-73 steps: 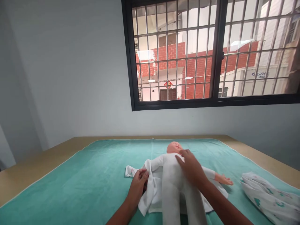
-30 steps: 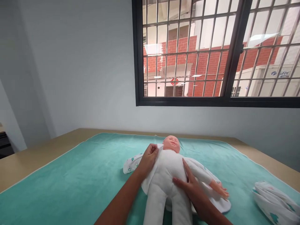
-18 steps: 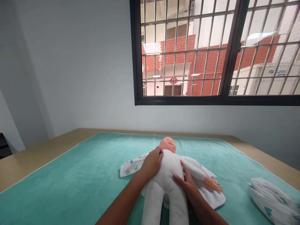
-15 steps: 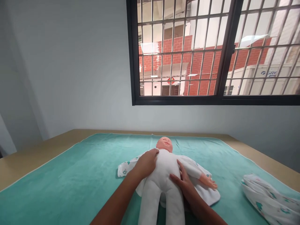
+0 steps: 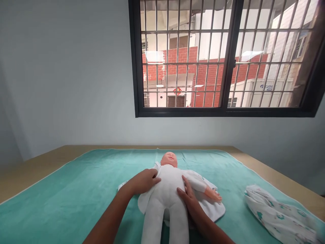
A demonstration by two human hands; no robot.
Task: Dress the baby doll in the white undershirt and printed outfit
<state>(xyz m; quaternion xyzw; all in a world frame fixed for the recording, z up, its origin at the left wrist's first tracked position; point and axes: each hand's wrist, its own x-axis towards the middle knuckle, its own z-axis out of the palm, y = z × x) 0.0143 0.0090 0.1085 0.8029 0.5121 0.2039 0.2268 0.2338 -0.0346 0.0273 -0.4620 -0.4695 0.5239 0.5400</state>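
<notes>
"Is there any writing in front of you?"

"Beyond your hands, through the window [image 5: 229, 61], a white box [image 5: 273, 99] reads 'GREE'. The red sign [image 5: 178, 89] is too small to read."

"And your hands?"

"Apart, with the doll [image 5: 167, 184] face up between them. Your right hand [image 5: 191, 198] spreads along its side, thumb and fingers parted. Your left hand [image 5: 143, 181] touches its other side, fingers bent; I can't tell whether they pinch the shirt [image 5: 212, 208] beneath. Right of your right hand lies a bundled cloth [image 5: 278, 213]."
</notes>
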